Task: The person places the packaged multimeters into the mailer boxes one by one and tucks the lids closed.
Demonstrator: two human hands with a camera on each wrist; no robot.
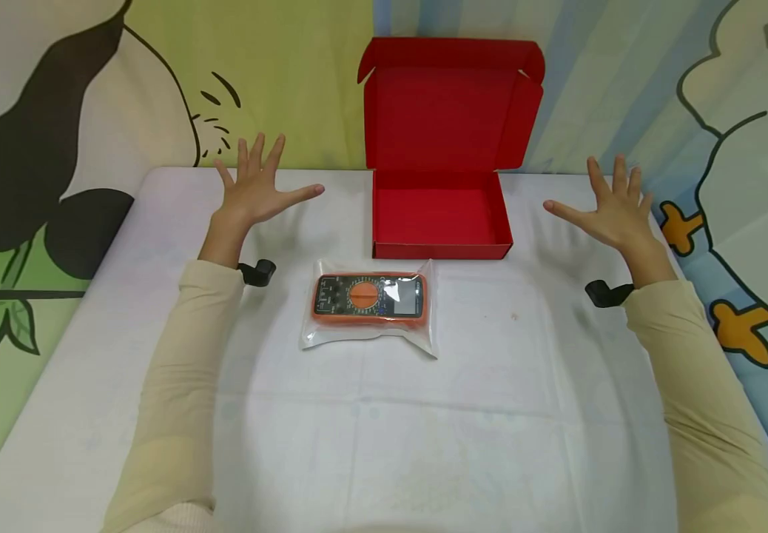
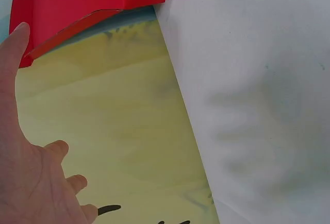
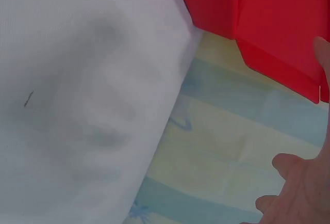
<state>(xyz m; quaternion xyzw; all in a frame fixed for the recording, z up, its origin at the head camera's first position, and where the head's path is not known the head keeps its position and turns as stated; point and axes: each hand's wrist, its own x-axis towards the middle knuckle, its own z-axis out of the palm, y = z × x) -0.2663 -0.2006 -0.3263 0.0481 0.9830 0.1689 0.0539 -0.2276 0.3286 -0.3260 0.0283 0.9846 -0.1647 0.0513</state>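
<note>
An orange and black multimeter [image 1: 371, 297] lies in a clear plastic bag [image 1: 357, 337], its dial and screen facing up. Behind it stands a red cardboard box [image 1: 442, 252] with its lid raised and its inside bare. My left hand [image 1: 251, 191] is spread wide to the left of the box, fingers straight and holding nothing. To the right of the box, my right hand [image 1: 613, 215] is spread the same way, also with nothing in it. Both wrist views show part of the red box past the thumb.
A white cloth covers the table [image 1: 384, 444]. Right behind its far edge hangs a printed curtain [image 1: 311, 89] with cartoon figures, which also runs along both sides. Each wrist carries a small black camera mount [image 1: 259, 272].
</note>
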